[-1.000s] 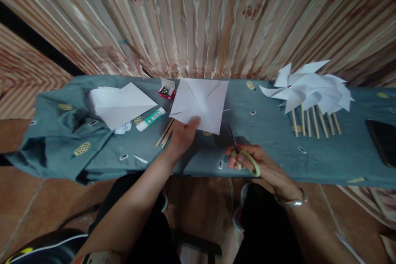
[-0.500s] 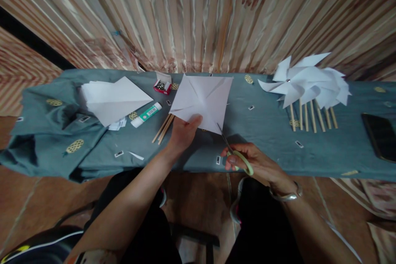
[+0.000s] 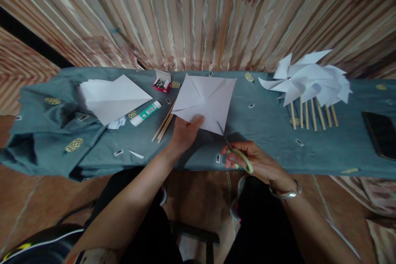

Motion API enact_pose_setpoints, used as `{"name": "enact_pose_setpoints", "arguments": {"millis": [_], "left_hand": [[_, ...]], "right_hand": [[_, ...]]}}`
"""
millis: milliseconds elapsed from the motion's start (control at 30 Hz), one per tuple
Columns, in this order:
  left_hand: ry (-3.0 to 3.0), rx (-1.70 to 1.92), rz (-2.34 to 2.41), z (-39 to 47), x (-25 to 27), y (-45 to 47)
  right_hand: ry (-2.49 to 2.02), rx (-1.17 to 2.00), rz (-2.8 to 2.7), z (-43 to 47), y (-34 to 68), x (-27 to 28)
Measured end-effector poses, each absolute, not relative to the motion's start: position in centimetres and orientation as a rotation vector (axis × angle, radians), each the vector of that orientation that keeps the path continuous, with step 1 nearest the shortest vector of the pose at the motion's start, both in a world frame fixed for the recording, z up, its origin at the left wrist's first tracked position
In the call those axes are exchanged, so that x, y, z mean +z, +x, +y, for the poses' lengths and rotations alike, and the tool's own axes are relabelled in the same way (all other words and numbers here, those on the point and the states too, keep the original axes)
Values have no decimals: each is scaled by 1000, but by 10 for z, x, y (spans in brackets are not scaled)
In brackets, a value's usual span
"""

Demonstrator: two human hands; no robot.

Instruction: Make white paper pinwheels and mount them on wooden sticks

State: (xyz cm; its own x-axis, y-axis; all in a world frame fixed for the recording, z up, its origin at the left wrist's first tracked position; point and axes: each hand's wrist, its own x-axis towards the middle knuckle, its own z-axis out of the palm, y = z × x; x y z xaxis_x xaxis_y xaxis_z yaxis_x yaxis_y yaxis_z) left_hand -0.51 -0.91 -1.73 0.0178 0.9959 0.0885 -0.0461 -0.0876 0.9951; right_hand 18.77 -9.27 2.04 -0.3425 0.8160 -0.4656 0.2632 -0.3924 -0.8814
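A white square sheet of paper (image 3: 206,95) with slits running in from its corners is pinched at its near edge by my left hand (image 3: 186,133), thumb on top. My right hand (image 3: 244,156) grips scissors (image 3: 243,161) with pale green handles. Their blades lie at the sheet's near right corner, one blade showing over the paper. Just left of the sheet, several thin wooden sticks (image 3: 163,128) lie partly under it. A glue stick (image 3: 146,113) with a green label rests beside them.
A small red box of metal pins (image 3: 162,81) stands open at the back. White paper sheets (image 3: 108,99) are stacked at left. Several paper pinwheels on sticks (image 3: 309,82) lie at right, near a dark phone (image 3: 379,134). A paper scrap (image 3: 135,154) lies near the front edge.
The paper and my left hand have shifted slightly right, toward the scissors. My right hand with the scissors has stayed almost in place.
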Motion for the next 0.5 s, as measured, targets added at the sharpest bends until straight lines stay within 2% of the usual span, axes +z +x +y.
{"name": "enact_pose_setpoints", "arguments": {"millis": [500], "left_hand": [[1253,1282,1149,-8,-15,-7]], "right_hand": [[-1462,1873,-1206,-93,184,19]]}}
